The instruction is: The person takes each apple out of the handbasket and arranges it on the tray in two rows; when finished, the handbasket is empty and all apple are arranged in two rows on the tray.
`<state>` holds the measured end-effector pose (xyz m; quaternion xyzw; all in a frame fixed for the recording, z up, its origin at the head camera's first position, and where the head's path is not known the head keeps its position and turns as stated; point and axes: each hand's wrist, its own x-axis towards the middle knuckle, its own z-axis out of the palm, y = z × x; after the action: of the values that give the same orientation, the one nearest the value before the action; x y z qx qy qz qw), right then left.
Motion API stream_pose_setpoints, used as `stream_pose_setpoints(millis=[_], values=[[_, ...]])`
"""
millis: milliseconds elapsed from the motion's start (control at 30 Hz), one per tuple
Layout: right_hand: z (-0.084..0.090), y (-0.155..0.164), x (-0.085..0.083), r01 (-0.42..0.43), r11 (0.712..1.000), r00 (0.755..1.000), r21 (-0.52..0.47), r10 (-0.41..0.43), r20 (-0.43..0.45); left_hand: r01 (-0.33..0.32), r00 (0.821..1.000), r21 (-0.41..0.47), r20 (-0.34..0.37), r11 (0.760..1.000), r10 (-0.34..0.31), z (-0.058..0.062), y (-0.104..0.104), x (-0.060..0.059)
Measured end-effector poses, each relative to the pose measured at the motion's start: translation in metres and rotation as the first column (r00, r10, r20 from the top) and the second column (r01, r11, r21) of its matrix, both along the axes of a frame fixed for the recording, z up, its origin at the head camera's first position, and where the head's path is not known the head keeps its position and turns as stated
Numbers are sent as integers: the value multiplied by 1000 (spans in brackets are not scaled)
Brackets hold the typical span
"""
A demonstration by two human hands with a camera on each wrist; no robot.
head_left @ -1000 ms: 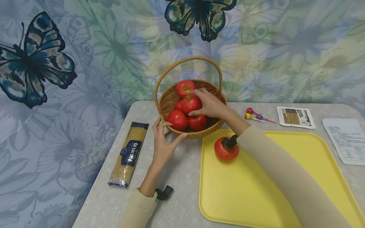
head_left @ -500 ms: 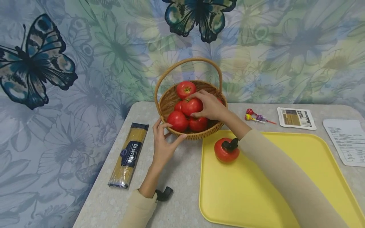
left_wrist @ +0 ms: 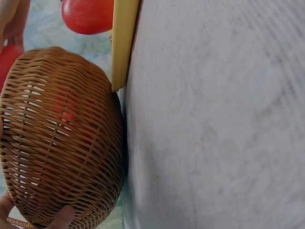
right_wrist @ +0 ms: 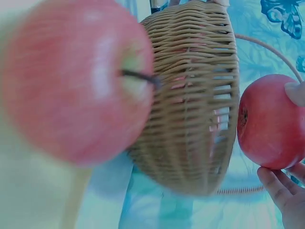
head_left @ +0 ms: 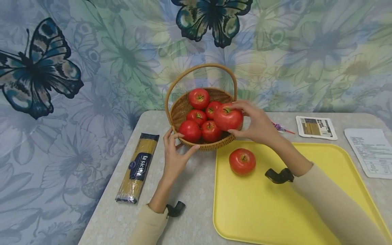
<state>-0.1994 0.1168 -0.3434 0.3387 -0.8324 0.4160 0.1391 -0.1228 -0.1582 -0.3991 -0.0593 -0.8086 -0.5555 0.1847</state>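
My right hand [head_left: 258, 123] grips a large red apple [head_left: 227, 117] between thumb and fingers, over the right rim of the wicker basket [head_left: 212, 147]. In the right wrist view that same apple [right_wrist: 268, 125] is up beside the basket's rim. My left hand [head_left: 176, 158] holds the basket's front left edge, and its thumb [left_wrist: 63, 217] lies on the woven wall in the left wrist view. Several more apples [head_left: 190, 131] lie in the tilted basket, under its tall arched handle. One apple [head_left: 242, 162] stands on the yellow tray [head_left: 254, 214], stem up.
A packet of spaghetti [head_left: 137, 168] lies on the table left of the basket. Behind the tray are lollipops [head_left: 280, 127], partly covered by my right hand, a flat white packet [head_left: 316, 127] and a printed sheet [head_left: 370, 151]. A butterfly-patterned cloth [head_left: 122, 68] hangs behind the table.
My right hand has lifted the apple off the pile and drawn it right to the basket's edge, uncovering smaller apples beneath. The left hand keeps its place on the basket.
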Motion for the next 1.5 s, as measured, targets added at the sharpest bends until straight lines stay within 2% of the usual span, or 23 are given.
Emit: stream_pose_setpoints(millis=[200, 333, 467, 733, 867, 967, 1067, 1233, 1333, 1500], values=[[-18, 50, 28, 72, 997, 997, -12, -72, -20, 5, 1000, -2, 12, 1000, -5, -1, 1, 0], [-33, 77, 45, 122, 992, 992, 43, -121, -29, 0, 1000, -8, 13, 1000, 0, -1, 1, 0], [-52, 96, 60, 154, 983, 988, 101, -156, 9, -8, 1000, -16, 11, 1000, 8, -1, 1, 0], [-88, 115, 74, 181, 966, 975, 183, -200, 93, -19, 1000, -26, 18, 999, 19, -3, -1, -1], [-99, 118, 78, 160, 965, 976, 209, -186, 114, -22, 1000, -30, 20, 999, 23, -15, -4, -7], [-103, 120, 80, 141, 966, 978, 217, -170, 122, -23, 1000, -33, 15, 999, 23, -28, -8, -14], [-104, 122, 81, 123, 970, 980, 212, -152, 127, -24, 1000, -39, 9, 999, 24, -34, -10, -16], [-104, 122, 82, 109, 968, 981, 224, -141, 133, -33, 999, -55, 3, 998, 33, -36, -11, -17], [-101, 121, 84, 120, 961, 983, 248, -149, 102, -35, 999, -57, 6, 998, 36, -36, -11, -17], [-83, 111, 77, 119, 965, 992, 235, -128, 20, -26, 1000, -42, 3, 999, 27, -36, -12, -17]])
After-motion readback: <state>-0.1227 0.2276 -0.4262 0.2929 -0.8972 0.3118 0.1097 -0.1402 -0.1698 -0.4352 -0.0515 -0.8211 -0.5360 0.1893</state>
